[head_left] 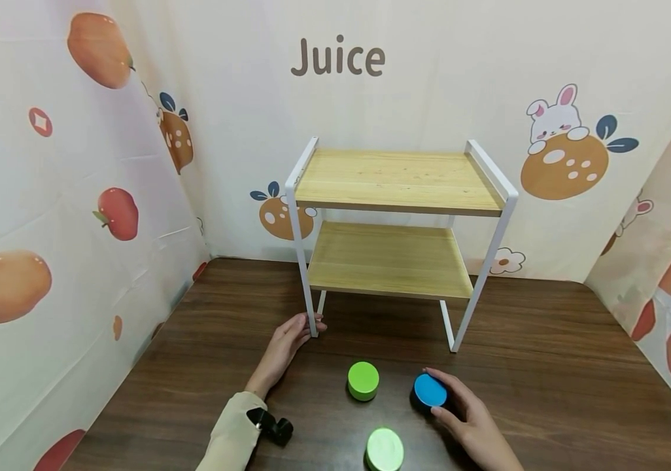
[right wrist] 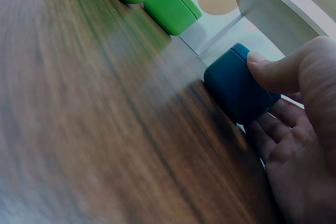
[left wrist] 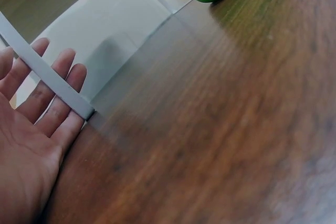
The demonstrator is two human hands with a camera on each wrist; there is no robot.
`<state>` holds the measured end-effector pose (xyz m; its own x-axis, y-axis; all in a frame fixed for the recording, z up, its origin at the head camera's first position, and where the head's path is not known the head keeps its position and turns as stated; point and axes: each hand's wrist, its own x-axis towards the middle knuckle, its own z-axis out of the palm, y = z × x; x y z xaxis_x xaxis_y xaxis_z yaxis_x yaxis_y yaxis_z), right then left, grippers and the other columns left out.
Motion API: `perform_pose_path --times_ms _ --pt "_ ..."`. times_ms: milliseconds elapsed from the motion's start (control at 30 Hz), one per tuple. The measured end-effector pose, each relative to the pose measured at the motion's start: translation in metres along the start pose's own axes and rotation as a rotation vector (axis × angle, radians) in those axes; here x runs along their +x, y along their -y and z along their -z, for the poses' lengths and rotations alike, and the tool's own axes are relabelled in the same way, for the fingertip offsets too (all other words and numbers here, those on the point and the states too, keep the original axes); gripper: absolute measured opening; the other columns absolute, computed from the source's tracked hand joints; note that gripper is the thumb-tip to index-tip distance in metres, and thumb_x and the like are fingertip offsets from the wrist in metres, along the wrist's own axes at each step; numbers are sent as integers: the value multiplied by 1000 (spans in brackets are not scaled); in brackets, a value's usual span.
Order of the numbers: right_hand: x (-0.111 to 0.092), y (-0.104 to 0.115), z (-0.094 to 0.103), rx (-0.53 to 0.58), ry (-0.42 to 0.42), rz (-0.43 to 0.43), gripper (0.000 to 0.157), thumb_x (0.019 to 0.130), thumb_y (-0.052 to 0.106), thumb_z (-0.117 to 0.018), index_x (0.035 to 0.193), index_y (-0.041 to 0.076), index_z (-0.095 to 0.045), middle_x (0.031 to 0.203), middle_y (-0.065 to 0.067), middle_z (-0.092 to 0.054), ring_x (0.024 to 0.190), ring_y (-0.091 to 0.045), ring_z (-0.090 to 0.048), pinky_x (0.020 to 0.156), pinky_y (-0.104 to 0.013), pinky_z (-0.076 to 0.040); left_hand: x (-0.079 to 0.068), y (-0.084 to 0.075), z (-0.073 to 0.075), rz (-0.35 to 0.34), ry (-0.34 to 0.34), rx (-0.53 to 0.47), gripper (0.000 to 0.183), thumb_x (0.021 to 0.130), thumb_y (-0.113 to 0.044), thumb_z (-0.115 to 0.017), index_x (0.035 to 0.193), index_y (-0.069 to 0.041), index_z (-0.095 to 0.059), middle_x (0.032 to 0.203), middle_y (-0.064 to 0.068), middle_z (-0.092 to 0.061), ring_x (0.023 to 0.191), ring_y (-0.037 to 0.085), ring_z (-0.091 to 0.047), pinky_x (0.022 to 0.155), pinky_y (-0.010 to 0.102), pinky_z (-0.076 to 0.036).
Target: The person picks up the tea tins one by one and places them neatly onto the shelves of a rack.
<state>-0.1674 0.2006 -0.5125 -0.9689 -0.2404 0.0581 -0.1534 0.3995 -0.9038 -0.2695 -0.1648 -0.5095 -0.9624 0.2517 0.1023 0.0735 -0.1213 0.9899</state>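
A small two-tier shelf (head_left: pixel 400 180) with light wood boards and a white metal frame stands on the table. My left hand (head_left: pixel 290 340) is at the foot of its front left leg; in the left wrist view, loosely extended fingers (left wrist: pixel 39 100) lie behind the white leg (left wrist: pixel 55 80). My right hand (head_left: pixel 469 418) pinches a round blue lidded container (head_left: pixel 430 391) between thumb and fingers. The right wrist view shows the thumb (right wrist: pixel 273 72) on the lid edge of this container (right wrist: pixel 236 85), low at the tabletop. Some fingers are partly hidden behind it.
A green round container (head_left: pixel 363 381) sits between the hands, and a paler green one (head_left: pixel 384 450) is nearer the front edge. The dark wooden table (head_left: pixel 553 366) is bordered by fruit-patterned cloth (head_left: pixel 241 111) at the back and both sides.
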Motion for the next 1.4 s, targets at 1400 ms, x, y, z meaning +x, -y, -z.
perform_pose_path --times_ms 1400 --pt "-1 -1 0 -20 -14 38 62 86 13 -71 143 21 -47 144 1 -48 125 9 -41 96 -15 -40 2 2 1 37 -41 32 48 102 -39 -45 133 -3 -56 123 20 -63 124 24 -54 103 35 -40"
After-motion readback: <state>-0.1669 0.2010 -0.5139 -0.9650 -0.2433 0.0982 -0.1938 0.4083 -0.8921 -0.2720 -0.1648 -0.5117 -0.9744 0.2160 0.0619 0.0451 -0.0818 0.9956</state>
